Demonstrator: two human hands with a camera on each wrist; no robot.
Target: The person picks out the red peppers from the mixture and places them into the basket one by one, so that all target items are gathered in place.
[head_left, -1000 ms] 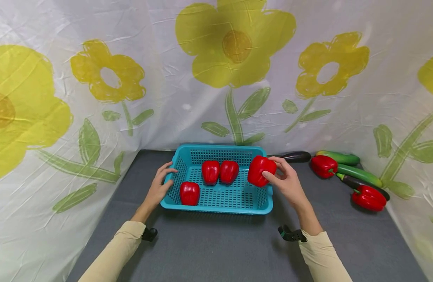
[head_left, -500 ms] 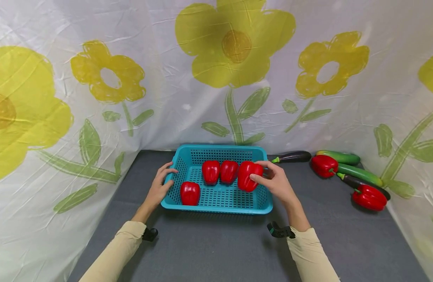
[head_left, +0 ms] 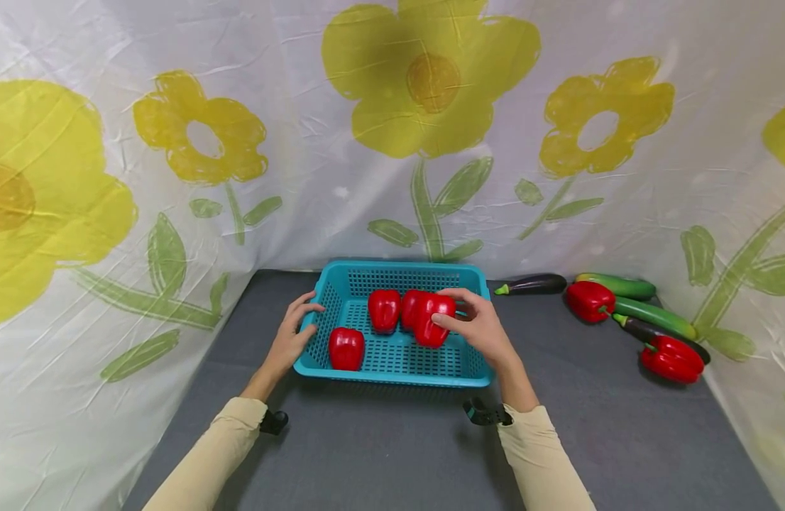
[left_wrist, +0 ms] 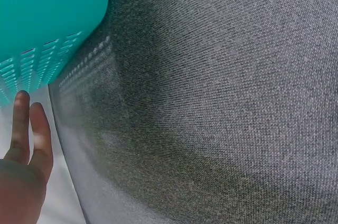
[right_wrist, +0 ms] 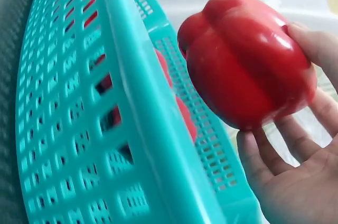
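Note:
My right hand (head_left: 484,332) grips a red bell pepper (head_left: 431,328) over the right half of a turquoise plastic basket (head_left: 392,380). In the right wrist view, the thumb and fingers hold this bell pepper (right_wrist: 248,63) from one side, above the basket rim. Inside the basket, two red bell peppers lie side by side at the back: the left one (head_left: 384,312) in full view, the right one (head_left: 409,306) partly hidden by the held one. Another bell pepper (head_left: 346,348) sits at the front left. My left hand (head_left: 290,339) touches the basket's left rim, its fingers loosely extended.
Right of the basket on the dark grey table (head_left: 380,454) lie an eggplant (head_left: 534,284), zucchini (head_left: 616,285), another eggplant (head_left: 648,330) and two red bell peppers, one farther back (head_left: 589,301) and one nearer (head_left: 672,360). A flowered curtain (head_left: 341,213) hangs behind.
My right hand has carried the bell pepper leftward from the basket's right edge to beside the back pair, partly covering one. My left hand has stayed at the left rim.

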